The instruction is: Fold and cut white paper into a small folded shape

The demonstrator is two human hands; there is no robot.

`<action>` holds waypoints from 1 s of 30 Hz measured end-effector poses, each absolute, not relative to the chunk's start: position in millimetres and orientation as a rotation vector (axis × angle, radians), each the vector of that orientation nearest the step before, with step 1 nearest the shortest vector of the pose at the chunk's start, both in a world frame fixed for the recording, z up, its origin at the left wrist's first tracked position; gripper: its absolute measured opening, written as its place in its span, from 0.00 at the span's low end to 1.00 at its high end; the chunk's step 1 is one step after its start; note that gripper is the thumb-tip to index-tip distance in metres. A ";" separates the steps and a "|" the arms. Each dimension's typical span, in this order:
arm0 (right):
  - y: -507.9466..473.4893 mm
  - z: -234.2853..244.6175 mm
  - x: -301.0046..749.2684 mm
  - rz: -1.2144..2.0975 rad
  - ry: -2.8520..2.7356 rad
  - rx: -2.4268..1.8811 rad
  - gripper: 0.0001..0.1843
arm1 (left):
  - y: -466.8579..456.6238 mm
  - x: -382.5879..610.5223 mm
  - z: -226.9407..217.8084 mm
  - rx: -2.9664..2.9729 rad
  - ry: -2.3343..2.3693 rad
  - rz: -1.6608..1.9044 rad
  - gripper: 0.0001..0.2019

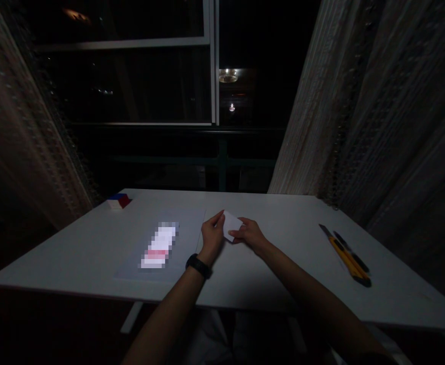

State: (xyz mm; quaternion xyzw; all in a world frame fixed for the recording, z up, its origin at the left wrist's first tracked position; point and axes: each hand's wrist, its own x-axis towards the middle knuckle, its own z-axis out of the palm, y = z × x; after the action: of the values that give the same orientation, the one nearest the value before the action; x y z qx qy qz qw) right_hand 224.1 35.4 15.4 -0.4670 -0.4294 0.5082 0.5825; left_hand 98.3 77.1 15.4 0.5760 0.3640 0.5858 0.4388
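Note:
Both my hands meet over the middle of a white table (283, 284) and hold a small white piece of paper (232, 223) between them. My left hand (212, 235), with a dark watch on its wrist, pinches the paper's left edge with thumb and fingers. My right hand (248, 234) grips its right lower side with curled fingers. The paper is tilted, a little above the tabletop. The room is dim.
A grey mat (184, 223) with a blurred white and red item (158, 246) lies left of my hands. A red, white and blue block (118, 201) sits at the far left corner. A yellow utility knife (346, 256) and a dark pen (351, 252) lie at the right. Curtains hang on both sides of a dark window.

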 end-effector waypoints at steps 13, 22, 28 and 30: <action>41.2 21.0 242.7 0.880 -1.128 -1.121 0.37 | 76.2 101.8 13.4 1.269 0.729 1.296 0.22; 43.8 16.0 242.4 0.669 -1.312 -1.224 0.28 | 74.6 99.9 16.9 1.086 0.641 1.249 0.24; 37.3 15.6 242.3 0.566 -1.515 -1.334 0.52 | 75.4 101.8 15.3 1.200 0.731 1.282 0.23; 34.8 16.2 243.3 0.357 -1.651 -1.396 0.51 | 75.9 102.3 14.0 1.252 0.788 1.295 0.21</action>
State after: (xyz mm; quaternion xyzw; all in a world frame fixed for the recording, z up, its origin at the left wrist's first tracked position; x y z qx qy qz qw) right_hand 243.3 34.8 16.2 -0.5666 -0.6699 0.1448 0.4575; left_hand 102.3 75.9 14.0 0.5300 0.3334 0.5480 0.5546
